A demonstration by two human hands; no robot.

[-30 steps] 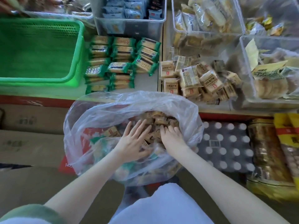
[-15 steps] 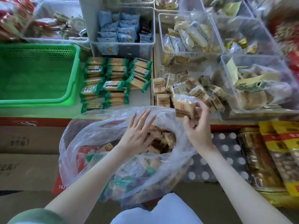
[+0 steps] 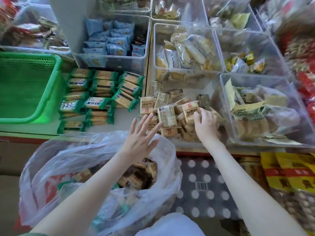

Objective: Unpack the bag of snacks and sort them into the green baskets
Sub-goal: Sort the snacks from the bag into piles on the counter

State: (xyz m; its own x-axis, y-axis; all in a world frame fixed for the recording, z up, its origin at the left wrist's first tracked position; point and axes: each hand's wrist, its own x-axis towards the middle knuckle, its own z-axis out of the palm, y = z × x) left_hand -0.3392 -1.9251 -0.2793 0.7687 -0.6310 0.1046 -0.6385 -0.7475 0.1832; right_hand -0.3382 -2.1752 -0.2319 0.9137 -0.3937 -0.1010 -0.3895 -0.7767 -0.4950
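The right hand (image 3: 204, 125) is at centre right of the frame, fingers curled round a tan packet (image 3: 188, 109) on top of the loose heap of tan packets (image 3: 167, 114) on the bench (image 3: 42, 127). The left hand (image 3: 138, 138) hovers open and holds nothing, fingers spread just above the mouth of the bag (image 3: 95, 167), with its fingertips close to the heap's near edge.

The bag fills the lower left, its mouth open and more tan packets showing inside. The green basket (image 3: 25, 86) stands at the left edge, and nothing shows in the part of it in view. Rows of green packets (image 3: 102, 94) lie between the basket and the heap.

The step looks like adding this packet to its own kind. It would be best laid flat on the middle of the heap, because the heap's near side reaches towards the bench's front edge and a packet could slide off. It should also stay clear of the green rows and the clear bin (image 3: 255, 108) on the right. The free left hand would probably serve best holding the thin bag's rim open for the next reach.
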